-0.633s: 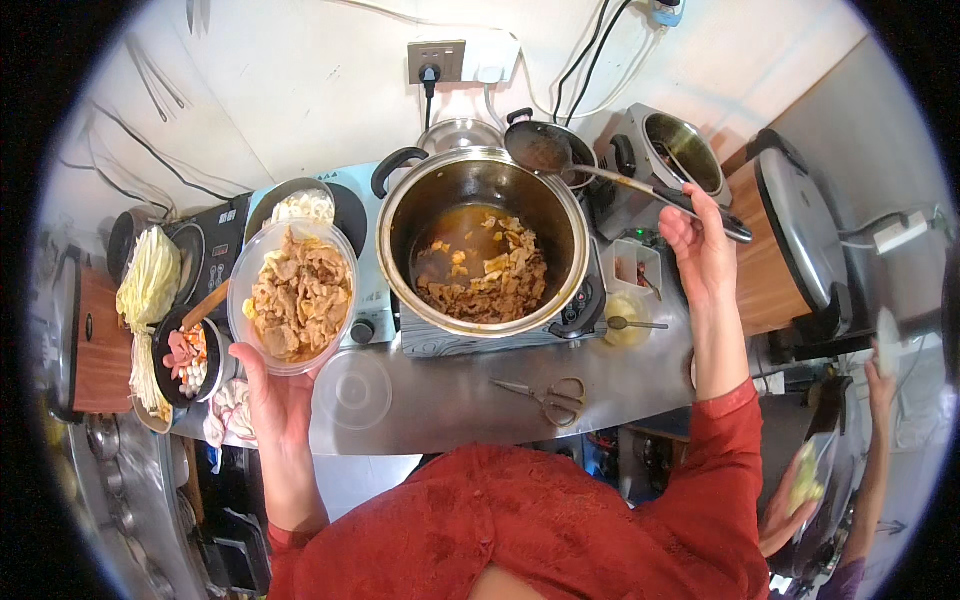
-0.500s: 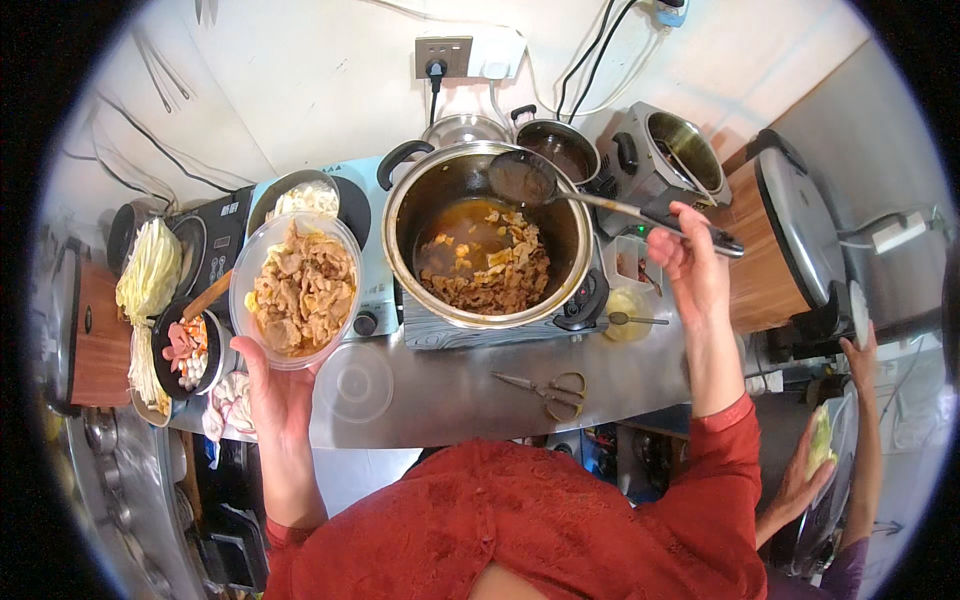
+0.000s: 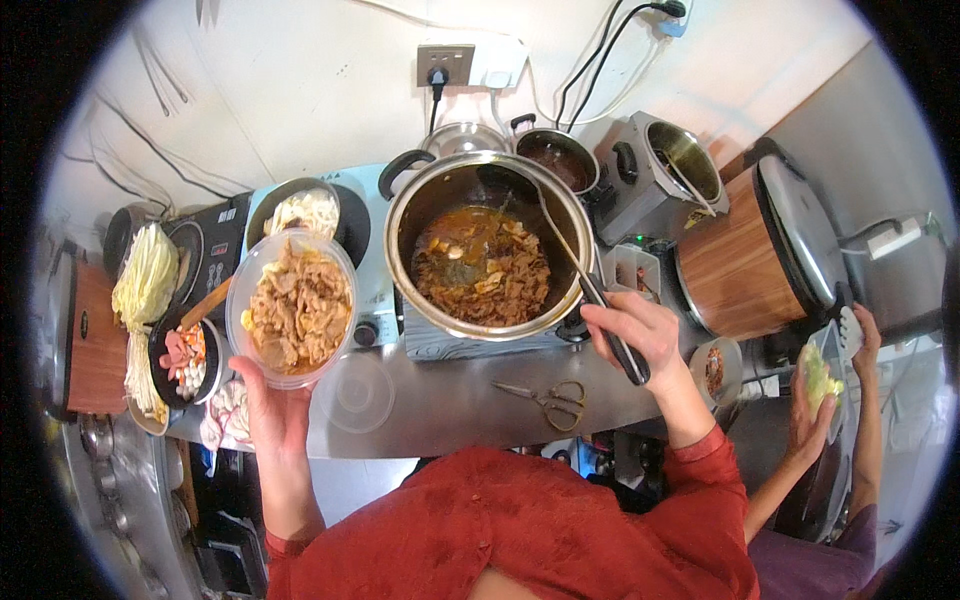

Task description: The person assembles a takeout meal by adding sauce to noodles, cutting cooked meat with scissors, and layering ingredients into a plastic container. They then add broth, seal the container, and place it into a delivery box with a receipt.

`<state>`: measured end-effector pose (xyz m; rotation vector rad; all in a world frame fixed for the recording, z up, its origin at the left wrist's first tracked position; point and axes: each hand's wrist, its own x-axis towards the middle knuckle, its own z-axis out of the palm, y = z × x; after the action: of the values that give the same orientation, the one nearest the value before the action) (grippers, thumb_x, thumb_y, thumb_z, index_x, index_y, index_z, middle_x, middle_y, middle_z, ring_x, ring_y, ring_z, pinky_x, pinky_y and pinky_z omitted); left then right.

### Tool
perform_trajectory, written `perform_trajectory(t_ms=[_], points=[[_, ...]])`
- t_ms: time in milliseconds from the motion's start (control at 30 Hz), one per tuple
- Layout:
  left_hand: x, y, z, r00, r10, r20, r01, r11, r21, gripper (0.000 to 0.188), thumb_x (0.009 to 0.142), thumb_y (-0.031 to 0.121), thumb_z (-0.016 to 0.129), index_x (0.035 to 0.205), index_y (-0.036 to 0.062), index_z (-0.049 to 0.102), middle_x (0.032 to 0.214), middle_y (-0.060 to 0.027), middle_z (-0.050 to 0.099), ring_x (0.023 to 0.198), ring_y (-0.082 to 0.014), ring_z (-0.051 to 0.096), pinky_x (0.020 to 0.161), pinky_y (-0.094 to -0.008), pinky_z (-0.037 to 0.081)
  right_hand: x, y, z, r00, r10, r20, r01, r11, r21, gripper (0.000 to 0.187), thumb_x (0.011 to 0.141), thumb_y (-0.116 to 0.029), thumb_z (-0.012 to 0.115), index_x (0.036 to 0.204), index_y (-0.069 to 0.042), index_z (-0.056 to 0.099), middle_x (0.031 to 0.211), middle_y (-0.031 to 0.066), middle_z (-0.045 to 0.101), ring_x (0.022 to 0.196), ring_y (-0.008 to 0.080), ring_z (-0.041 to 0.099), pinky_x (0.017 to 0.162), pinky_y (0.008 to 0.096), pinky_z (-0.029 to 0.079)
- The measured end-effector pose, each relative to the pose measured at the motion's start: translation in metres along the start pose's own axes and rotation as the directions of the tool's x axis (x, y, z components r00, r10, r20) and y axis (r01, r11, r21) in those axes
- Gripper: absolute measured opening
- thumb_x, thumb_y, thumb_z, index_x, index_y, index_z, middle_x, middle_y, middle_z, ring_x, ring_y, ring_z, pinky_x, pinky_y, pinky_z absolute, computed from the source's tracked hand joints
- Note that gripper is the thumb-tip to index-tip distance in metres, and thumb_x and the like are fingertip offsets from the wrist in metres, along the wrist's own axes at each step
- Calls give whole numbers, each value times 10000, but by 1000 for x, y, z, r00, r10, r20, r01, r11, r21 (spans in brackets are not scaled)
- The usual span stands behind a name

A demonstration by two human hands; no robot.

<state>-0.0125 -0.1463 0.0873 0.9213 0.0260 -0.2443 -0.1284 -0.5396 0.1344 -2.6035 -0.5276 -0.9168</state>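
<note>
My left hand [image 3: 268,415] holds a clear round plastic tub [image 3: 237,310] by its near edge, thumb over the rim. Sliced cooked meat [image 3: 300,305] fills much of it. My right hand [image 3: 638,335] is closed round the black handle of a ladle [image 3: 563,235]. The ladle slants down into a large steel pot [image 3: 394,262]. Its dark head is near the pot's far inner wall, partly hard to make out. Brown broth with meat slices [image 3: 480,270] lies in the pot. A clear round lid [image 3: 360,390] and scissors [image 3: 555,402] rest on the counter before me.
Left are a cabbage [image 3: 147,280], a dark pan of sausage pieces [image 3: 160,365] and a bowl of pale slices [image 3: 305,210]. Behind the pot stands a small saucepan [image 3: 560,160]. Right are a wood-sided cooker [image 3: 735,245] and another person's hands [image 3: 812,425] with a container of greens.
The ladle has swung from above the pot's right rim down into the pot. My right hand has moved nearer and left, gripping its handle. My left hand and tub have barely moved.
</note>
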Motion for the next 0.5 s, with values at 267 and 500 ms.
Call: perform_trajectory(t_ms=[267, 500], points=[[12, -11, 7, 999, 21, -40, -22, 999, -29, 801, 885, 634, 486, 1495, 153, 293, 1496, -85, 384, 1327, -296, 438, 999, -522, 472, 23, 96, 9, 881, 407, -240, -382, 912, 146, 193, 766, 44, 701, 950, -12, 683, 871, 123, 679, 771, 221, 670, 715, 285, 517], [14, -19, 35, 999, 10, -53, -12, 999, -35, 788, 904, 621, 461, 1501, 142, 272, 1500, -103, 373, 1318, -315, 447, 957, -513, 507, 9, 182, 78, 920, 322, -222, -328, 945, 11, 192, 777, -27, 695, 964, -70, 675, 880, 107, 661, 792, 286, 664, 708, 359, 535]])
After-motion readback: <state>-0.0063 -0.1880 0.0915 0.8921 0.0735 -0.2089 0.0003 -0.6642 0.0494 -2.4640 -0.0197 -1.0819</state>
